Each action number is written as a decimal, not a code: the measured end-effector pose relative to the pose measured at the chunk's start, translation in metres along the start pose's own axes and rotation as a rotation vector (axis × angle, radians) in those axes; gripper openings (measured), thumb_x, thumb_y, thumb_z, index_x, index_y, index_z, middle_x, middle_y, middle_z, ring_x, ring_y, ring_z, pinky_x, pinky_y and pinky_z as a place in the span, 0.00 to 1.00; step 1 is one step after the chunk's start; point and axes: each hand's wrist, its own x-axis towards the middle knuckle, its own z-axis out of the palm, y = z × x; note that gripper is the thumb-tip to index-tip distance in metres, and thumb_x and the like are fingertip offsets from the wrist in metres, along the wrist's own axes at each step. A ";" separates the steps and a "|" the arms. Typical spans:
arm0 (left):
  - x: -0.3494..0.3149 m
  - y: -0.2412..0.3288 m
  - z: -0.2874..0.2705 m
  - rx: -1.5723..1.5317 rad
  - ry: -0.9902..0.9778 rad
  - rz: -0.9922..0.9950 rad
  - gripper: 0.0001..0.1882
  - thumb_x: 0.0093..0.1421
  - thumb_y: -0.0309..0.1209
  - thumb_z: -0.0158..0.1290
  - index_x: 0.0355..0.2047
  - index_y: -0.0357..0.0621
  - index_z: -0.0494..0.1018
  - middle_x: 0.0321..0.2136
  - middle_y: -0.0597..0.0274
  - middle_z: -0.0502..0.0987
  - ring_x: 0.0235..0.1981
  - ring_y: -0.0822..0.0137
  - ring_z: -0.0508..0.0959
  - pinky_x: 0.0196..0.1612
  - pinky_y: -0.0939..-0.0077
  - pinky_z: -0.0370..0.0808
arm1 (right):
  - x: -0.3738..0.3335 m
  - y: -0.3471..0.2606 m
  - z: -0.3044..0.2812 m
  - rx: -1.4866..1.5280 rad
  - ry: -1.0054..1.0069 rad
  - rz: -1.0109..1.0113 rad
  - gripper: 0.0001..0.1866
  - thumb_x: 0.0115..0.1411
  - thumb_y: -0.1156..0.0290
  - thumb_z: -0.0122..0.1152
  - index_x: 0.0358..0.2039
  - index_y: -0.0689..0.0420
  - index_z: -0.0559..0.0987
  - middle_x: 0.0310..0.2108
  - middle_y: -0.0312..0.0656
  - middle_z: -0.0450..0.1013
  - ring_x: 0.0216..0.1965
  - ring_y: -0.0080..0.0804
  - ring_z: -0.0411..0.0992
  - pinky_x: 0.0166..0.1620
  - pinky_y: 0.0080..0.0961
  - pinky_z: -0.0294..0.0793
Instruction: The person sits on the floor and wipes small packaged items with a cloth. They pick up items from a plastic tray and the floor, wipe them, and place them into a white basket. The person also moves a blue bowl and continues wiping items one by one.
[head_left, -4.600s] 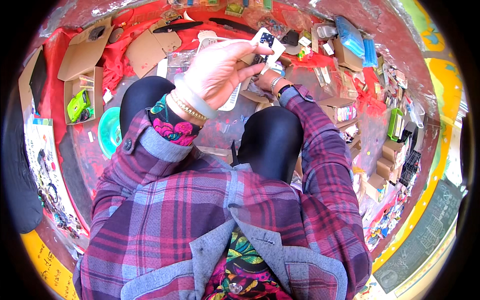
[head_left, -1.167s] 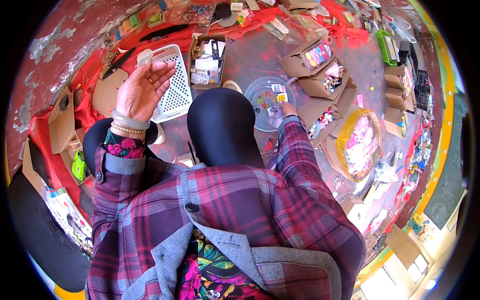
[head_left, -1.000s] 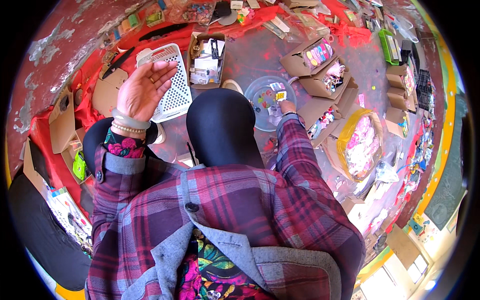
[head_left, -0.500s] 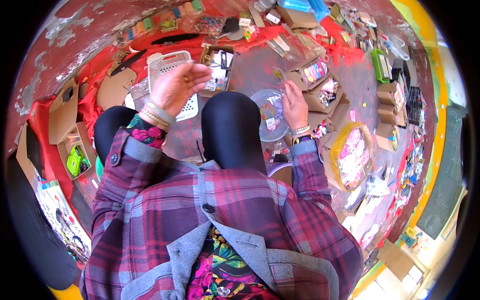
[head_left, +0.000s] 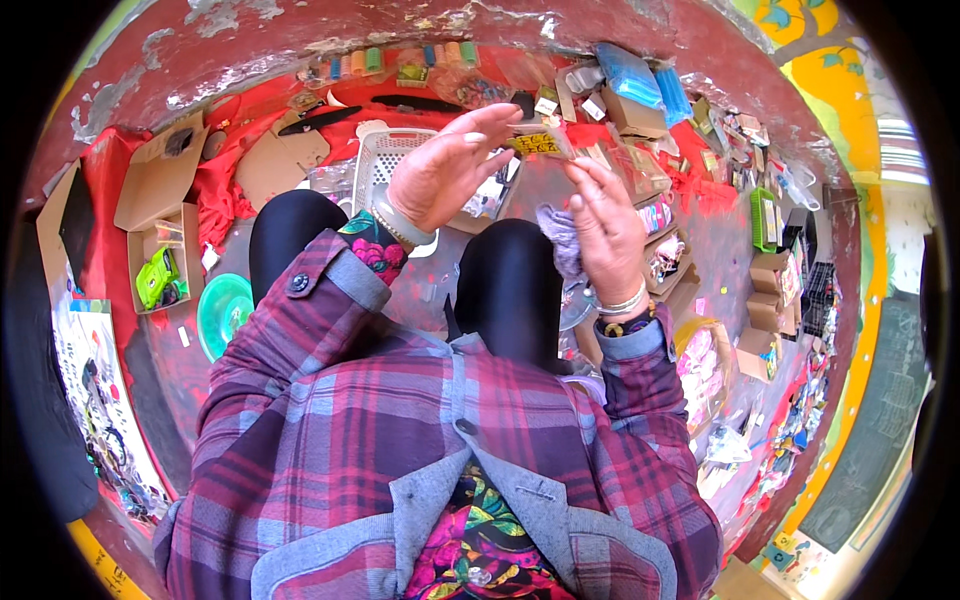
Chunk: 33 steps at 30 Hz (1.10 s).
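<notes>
Up in front of my knees, my right hand [head_left: 608,225] pinches a small clear packet with a yellow label [head_left: 535,144] between its fingertips. A crumpled greyish-purple cloth piece [head_left: 562,240] hangs beside that palm; whether the hand also grips it I cannot tell. Palm turned inward, my left hand [head_left: 440,175] is open, its fingers stretched toward the packet's left end. Whether those fingertips touch the packet is unclear. Behind the left hand stands a white plastic basket [head_left: 372,165], partly hidden by it.
A green bowl [head_left: 226,315] is at my left, near a cardboard box [head_left: 150,240] holding a bright green item. Several open cardboard boxes [head_left: 672,290] stand at my right, beside a container of pink pieces [head_left: 705,365]. Blue packages [head_left: 632,80] lie at the back.
Both hands have risen and come closer together, the right bringing the packet up and leftward. The purple cloth has come into view beside the right palm. The whole view has shifted.
</notes>
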 end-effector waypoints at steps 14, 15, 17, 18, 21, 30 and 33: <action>0.005 0.008 -0.005 -0.074 0.155 0.063 0.21 0.56 0.18 0.38 0.52 0.36 0.54 0.47 0.49 0.65 0.47 0.57 0.70 0.49 0.64 0.69 | 0.050 0.011 0.025 0.998 0.011 0.683 0.14 0.58 0.66 0.50 0.37 0.64 0.73 0.33 0.42 0.73 0.33 0.25 0.72 0.36 0.19 0.71; 0.005 0.010 -0.007 -0.055 0.166 0.047 0.21 0.56 0.18 0.38 0.51 0.36 0.54 0.46 0.50 0.65 0.47 0.58 0.70 0.49 0.64 0.69 | 0.056 0.009 0.024 1.012 0.054 0.644 0.13 0.58 0.66 0.50 0.37 0.64 0.73 0.33 0.42 0.73 0.33 0.25 0.72 0.36 0.19 0.71; 0.003 0.010 -0.008 -0.019 0.187 0.005 0.20 0.57 0.18 0.38 0.51 0.36 0.54 0.46 0.50 0.66 0.46 0.58 0.70 0.48 0.65 0.69 | 0.068 -0.003 0.018 1.034 0.149 0.571 0.12 0.58 0.66 0.50 0.36 0.63 0.73 0.33 0.41 0.73 0.33 0.24 0.72 0.36 0.19 0.71; 0.003 0.008 -0.008 0.002 0.176 -0.006 0.21 0.56 0.18 0.38 0.52 0.36 0.54 0.46 0.51 0.66 0.46 0.59 0.70 0.49 0.65 0.69 | 0.072 -0.005 0.022 0.946 0.211 0.472 0.10 0.57 0.68 0.52 0.35 0.61 0.73 0.32 0.40 0.72 0.31 0.22 0.71 0.36 0.17 0.71; 0.000 0.006 -0.010 0.051 0.135 -0.007 0.21 0.56 0.18 0.40 0.52 0.38 0.56 0.46 0.55 0.66 0.46 0.61 0.70 0.49 0.66 0.69 | 0.072 -0.011 0.052 0.373 0.149 0.136 0.10 0.52 0.71 0.58 0.35 0.60 0.74 0.32 0.36 0.70 0.35 0.23 0.69 0.38 0.19 0.69; -0.001 0.003 -0.011 0.113 0.101 -0.017 0.22 0.54 0.18 0.42 0.51 0.37 0.57 0.45 0.59 0.67 0.46 0.66 0.70 0.49 0.72 0.67 | 0.069 0.010 0.092 -0.289 0.242 -0.241 0.08 0.47 0.77 0.54 0.30 0.56 0.73 0.31 0.42 0.69 0.36 0.41 0.66 0.41 0.33 0.65; -0.002 0.001 -0.011 0.156 0.108 -0.008 0.22 0.54 0.17 0.42 0.51 0.36 0.57 0.45 0.57 0.67 0.46 0.65 0.69 0.50 0.72 0.66 | 0.069 0.016 0.090 -0.389 0.278 -0.190 0.08 0.48 0.76 0.52 0.31 0.56 0.72 0.29 0.43 0.69 0.35 0.41 0.67 0.41 0.33 0.64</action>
